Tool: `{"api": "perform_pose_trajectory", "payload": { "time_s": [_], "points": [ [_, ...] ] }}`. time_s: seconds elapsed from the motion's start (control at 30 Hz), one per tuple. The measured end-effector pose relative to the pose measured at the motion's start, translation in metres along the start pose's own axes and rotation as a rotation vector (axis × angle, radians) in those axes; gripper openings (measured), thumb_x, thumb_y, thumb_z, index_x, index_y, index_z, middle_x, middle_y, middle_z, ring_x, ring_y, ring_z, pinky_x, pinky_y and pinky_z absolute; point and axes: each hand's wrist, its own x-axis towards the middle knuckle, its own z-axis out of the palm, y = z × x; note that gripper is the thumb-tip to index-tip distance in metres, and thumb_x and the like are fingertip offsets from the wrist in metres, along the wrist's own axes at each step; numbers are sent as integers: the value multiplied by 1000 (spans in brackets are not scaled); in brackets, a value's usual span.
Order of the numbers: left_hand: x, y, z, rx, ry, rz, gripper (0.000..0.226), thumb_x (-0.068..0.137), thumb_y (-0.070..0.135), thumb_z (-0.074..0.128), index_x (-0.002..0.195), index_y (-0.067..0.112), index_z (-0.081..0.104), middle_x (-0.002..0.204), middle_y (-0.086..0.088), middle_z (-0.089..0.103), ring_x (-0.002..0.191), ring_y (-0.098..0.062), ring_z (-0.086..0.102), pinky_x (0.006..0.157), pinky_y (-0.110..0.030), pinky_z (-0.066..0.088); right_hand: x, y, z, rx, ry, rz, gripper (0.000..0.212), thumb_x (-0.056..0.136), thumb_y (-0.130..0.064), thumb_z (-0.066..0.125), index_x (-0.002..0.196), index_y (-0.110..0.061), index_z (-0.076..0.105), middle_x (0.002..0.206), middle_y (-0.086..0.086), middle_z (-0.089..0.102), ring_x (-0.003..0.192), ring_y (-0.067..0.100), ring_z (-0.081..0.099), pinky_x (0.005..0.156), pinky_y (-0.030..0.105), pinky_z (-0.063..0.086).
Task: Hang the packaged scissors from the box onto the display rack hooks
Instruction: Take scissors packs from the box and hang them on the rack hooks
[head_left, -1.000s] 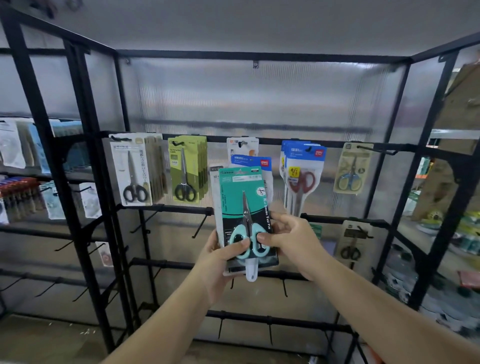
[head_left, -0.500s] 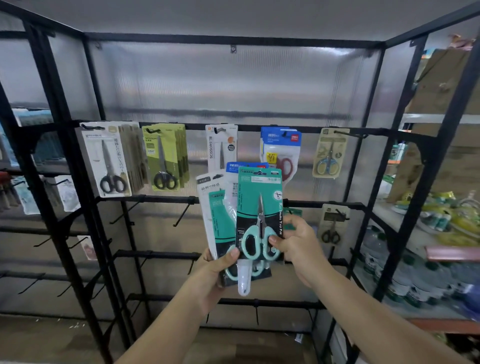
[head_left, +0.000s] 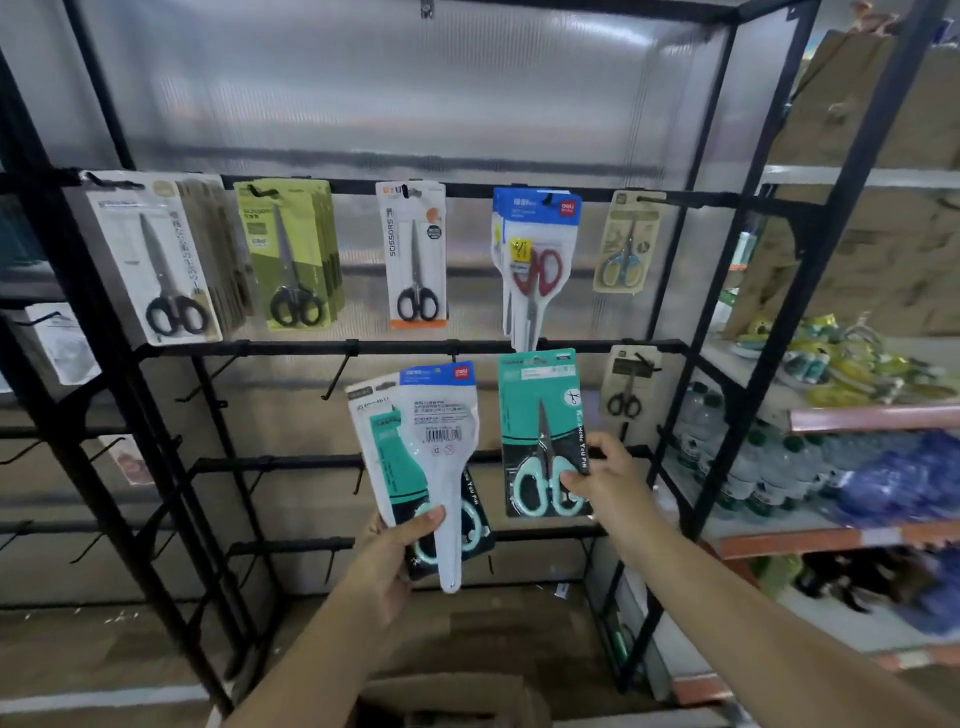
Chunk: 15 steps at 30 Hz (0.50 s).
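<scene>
Here, in the head view, the right hand (head_left: 597, 475) pinches the lower part of a teal scissors pack (head_left: 540, 434) by the handles, holding it upright in front of the second rail (head_left: 291, 347) of the black display rack (head_left: 717, 291), its top edge just under that rail. The left hand (head_left: 400, 540) grips a fan of remaining packs (head_left: 421, 467), a white pouch with a blue header in front and teal cards behind, held lower and to the left. The cardboard box (head_left: 447, 696) sits at the bottom edge of the view, below the arms.

The top rail carries hung packs; on the second rail only a small pack of black scissors (head_left: 629, 384) hangs at the right, with bare hooks (head_left: 337, 374) further left.

The step in hand looks like hanging the teal pack on a second-rail hook. To do it well, I would raise the card until its hang hole, which is too small to make out here, meets a hook tip, keep the card square to the hook, and slide it fully back before letting go. Gripping low leaves the top free to flex, so a slow approach should help, with the left bundle kept apart from the rail
</scene>
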Motion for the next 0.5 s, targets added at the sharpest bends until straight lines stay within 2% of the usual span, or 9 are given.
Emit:
{"api": "perform_pose_trajectory", "payload": {
  "time_s": [0.1, 0.2, 0.27, 0.33, 0.43, 0.5],
  "points": [
    [-4, -13, -32, -4, 82, -32, 35, 75, -9, 65, 104, 9, 63, 82, 0, 73, 76, -20, 68, 59, -30, 51, -7, 21, -10, -40, 98, 58, 31, 86, 10, 53, 109, -11, 50, 106, 9, 60, 89, 21, 57, 66, 27, 46],
    [-5, -24, -58, 6, 104, -40, 30, 75, -13, 63, 94, 11, 64, 73, 4, 73, 81, -22, 63, 66, -31, 46, -14, 44, -19, 1, 157, 129, 35, 88, 10, 50, 116, -10, 50, 110, 10, 60, 85, 22, 58, 58, 27, 44],
    [-3, -31, -68, 6, 100, -46, 29, 76, -13, 62, 90, 12, 63, 69, 6, 73, 74, -19, 67, 66, -31, 46, -18, 58, -22, 71, 181, 193, 41, 90, 9, 48, 125, -13, 49, 112, 10, 57, 87, 24, 57, 54, 28, 44],
    [0, -37, -72, 1, 96, -58, 28, 77, -13, 62, 87, 13, 64, 68, 6, 72, 64, -13, 69, 64, -30, 45, -21, 71, -22, 147, 196, 243, 46, 91, 7, 49, 131, -17, 48, 119, 11, 56, 97, 29, 57, 49, 32, 50],
    [7, -44, -70, 0, 92, -104, 27, 73, -11, 65, 87, 12, 65, 71, 4, 73, 80, -21, 66, 71, -33, 48, -19, 80, -19, 204, 214, 268, 46, 92, 3, 50, 132, -20, 49, 122, 12, 53, 110, 37, 55, 42, 30, 53],
    [14, -46, -66, 3, 97, -137, 32, 63, -6, 71, 89, 12, 67, 78, 1, 74, 93, -26, 63, 88, -40, 47, -11, 81, -18, 202, 215, 276, 45, 92, 3, 50, 132, -20, 50, 121, 13, 53, 109, 37, 55, 40, 29, 52]
  ]
}}
